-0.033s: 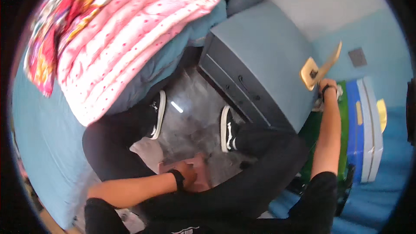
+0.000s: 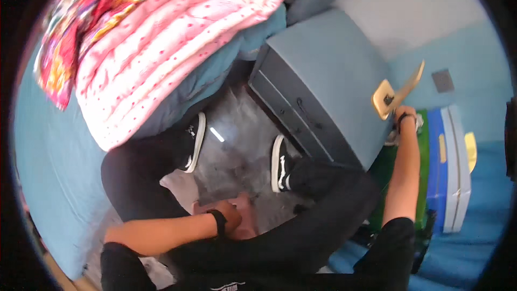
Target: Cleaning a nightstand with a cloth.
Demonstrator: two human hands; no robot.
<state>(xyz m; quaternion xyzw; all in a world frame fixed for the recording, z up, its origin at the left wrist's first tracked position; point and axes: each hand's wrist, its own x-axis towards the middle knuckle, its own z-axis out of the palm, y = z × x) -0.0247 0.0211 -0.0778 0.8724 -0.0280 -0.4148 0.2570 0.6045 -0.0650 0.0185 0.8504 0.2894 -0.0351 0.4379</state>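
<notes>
The pink object (image 2: 245, 203) is partly covered by the left hand (image 2: 230, 216), whose fingers are bent down over it; how tightly they are closed cannot be told. This object is placed in front of the cabinet (image 2: 328, 70), well apart from its drawers and between the person's legs. The right hand (image 2: 404, 113) is held just past the cabinet's right edge, near the gold stand (image 2: 383, 99); its fingers are partly hidden, so how far they are opened, or whether anything is gripped, cannot be told. Just below that hand, beside the cabinet, a pale bundle (image 2: 391, 139) is shown in part. A black band is worn on each wrist. To the right of the cabinet, green (image 2: 423, 167), blue (image 2: 435, 196) and pale grey (image 2: 458, 183) upright things are lined up side by side. In front of the cabinet, the right shoe (image 2: 277, 167) is set near the drawers, the left shoe (image 2: 200, 140) farther off. Left of the cabinet, the bed (image 2: 54, 183) is partly covered by a pink quilt (image 2: 161, 59).
</notes>
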